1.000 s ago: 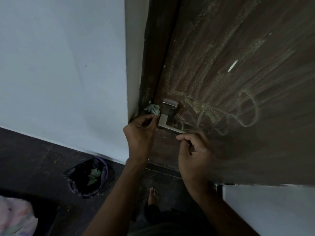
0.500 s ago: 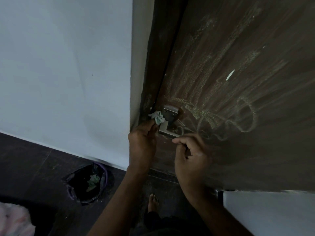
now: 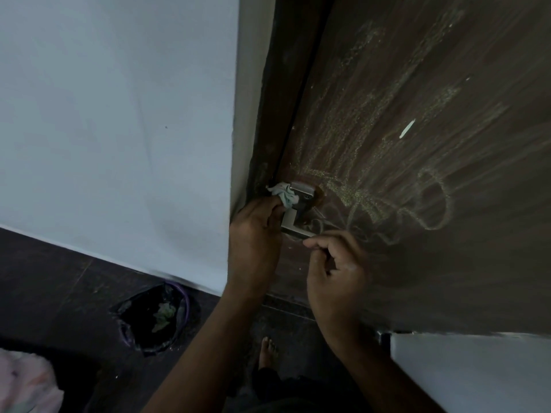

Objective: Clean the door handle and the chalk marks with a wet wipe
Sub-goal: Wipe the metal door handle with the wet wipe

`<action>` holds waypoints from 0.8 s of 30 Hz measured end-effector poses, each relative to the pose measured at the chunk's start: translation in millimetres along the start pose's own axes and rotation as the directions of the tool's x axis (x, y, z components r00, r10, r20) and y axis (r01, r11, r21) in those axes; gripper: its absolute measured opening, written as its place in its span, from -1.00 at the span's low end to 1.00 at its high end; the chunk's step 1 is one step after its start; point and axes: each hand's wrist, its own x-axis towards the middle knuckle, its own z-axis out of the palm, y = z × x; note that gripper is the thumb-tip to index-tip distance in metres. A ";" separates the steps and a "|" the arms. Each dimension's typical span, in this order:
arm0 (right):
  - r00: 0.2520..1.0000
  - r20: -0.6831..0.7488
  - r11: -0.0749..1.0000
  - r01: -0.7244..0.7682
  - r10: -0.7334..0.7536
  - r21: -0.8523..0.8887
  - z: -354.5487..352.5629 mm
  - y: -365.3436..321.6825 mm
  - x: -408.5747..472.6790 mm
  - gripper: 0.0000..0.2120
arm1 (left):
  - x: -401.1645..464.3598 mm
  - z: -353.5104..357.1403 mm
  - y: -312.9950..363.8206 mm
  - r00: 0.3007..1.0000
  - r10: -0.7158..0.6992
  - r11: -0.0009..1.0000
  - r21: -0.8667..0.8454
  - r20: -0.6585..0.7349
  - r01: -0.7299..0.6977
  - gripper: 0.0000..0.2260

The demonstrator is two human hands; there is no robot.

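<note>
Mid-frame, the door handle (image 3: 298, 208) sits tight against the door frame (image 3: 268, 114), and the left hand (image 3: 256, 242) with its crumpled wipe (image 3: 284, 195) fills that narrow gap. The right hand (image 3: 337, 272) blocks the lever's lower right end, seemingly touching it. The chalk-marked door (image 3: 417, 144) stays open across the upper right. At lower left, a lined bin (image 3: 155, 317) stands on the floor.
</note>
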 end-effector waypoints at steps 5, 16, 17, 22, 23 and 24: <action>1.000 -0.001 1.000 0.001 -0.001 -0.014 -0.4 2.2 -1.6 -0.74 | -1.5 6.0 11.7 0.991 -0.095 0.995 -0.053 -0.096 0.090 -0.82; 1.000 -0.012 1.000 0.001 -0.002 -0.019 -13.6 8.6 1.9 -0.74 | 0.6 16.6 38.9 0.989 0.106 0.994 -0.019 -0.100 -0.108 -0.80; 1.000 -0.009 1.000 -0.003 0.003 -0.023 -13.3 8.7 1.8 -0.74 | -0.2 17.3 40.6 0.985 0.168 0.986 0.010 -0.040 -0.168 -0.79; 1.000 -0.011 1.000 -0.026 0.026 -0.009 -13.4 9.1 3.8 -0.74 | -6.6 21.9 33.9 0.976 0.210 0.970 0.112 0.059 -0.216 -0.72; 1.000 -0.018 1.000 -0.014 0.014 -0.006 -14.6 9.5 5.2 -0.73 | -8.5 21.7 32.5 0.979 0.203 0.973 0.107 0.028 -0.204 -0.71; 1.000 -0.023 1.000 -0.004 0.004 -0.005 -15.9 10.3 6.0 -0.73 | -10.6 21.0 31.5 0.983 0.183 0.979 0.092 -0.015 -0.181 -0.73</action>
